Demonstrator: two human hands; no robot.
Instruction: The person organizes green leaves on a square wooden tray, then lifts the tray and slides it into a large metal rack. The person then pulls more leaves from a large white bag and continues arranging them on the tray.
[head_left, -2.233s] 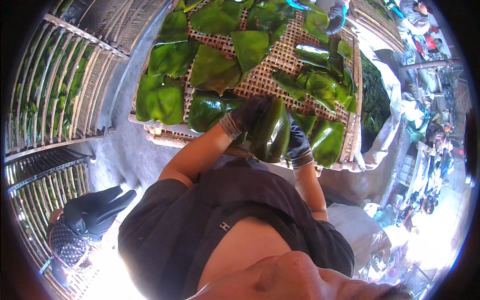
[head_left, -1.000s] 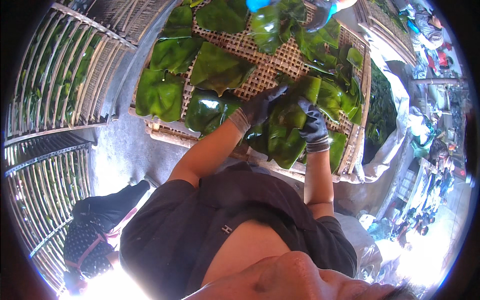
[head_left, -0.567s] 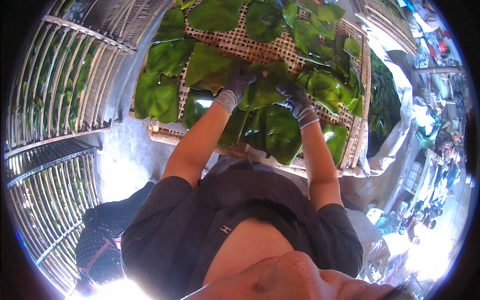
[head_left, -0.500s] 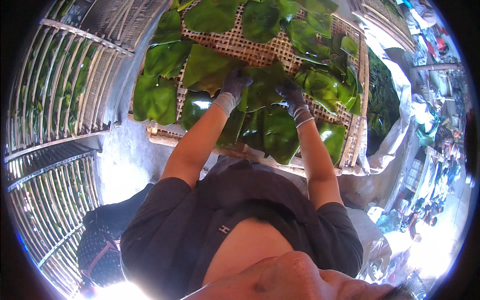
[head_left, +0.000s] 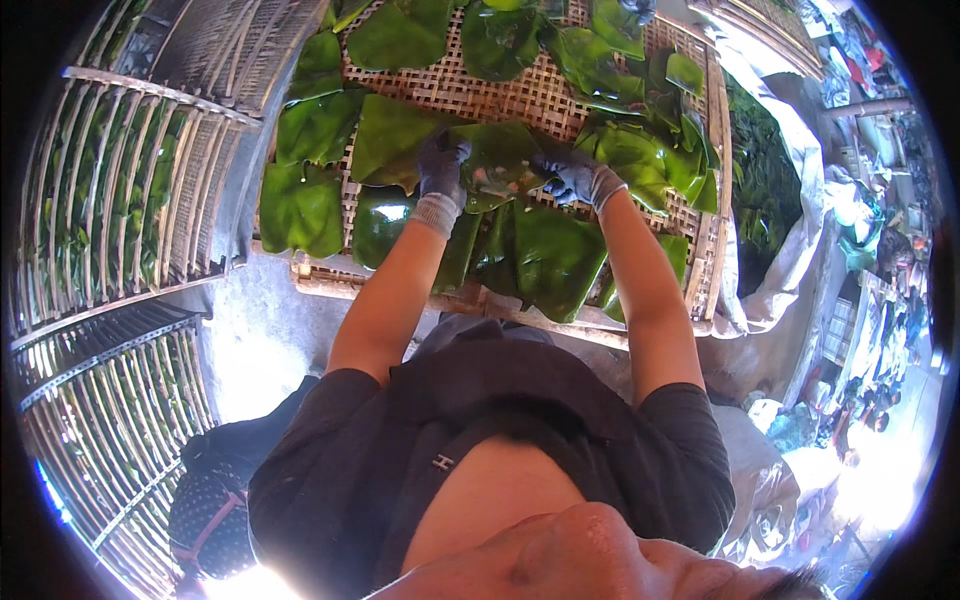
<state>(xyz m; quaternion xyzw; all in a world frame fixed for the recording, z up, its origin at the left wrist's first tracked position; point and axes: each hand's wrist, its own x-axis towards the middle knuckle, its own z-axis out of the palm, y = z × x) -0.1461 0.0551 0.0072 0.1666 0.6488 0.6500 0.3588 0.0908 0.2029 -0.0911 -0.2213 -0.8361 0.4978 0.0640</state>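
Observation:
A glossy dark green leaf-like sheet stretches between my two gloved hands, above a woven bamboo tray. Closed on its left edge is my left hand, in a dark glove with a pale cuff. My right hand, gloved the same way, pinches the opposite edge; its thumb and some fingertips are partly hidden by the sheet. Directly left of my left hand lies another broad green sheet. Nearer to me, a wet-looking sheet reaches the tray's front edge.
Several more sheets cover the tray, some overlapping at the right. A dark glove shows at the far edge. Slatted racks with greenery stand at left. To the right, dark green leaves fill a white-lined container.
The held sheet has been drawn flatter and slightly wider between my hands. My left hand has shifted left, and my right hand has turned inward. A dark glove has appeared at the far edge.

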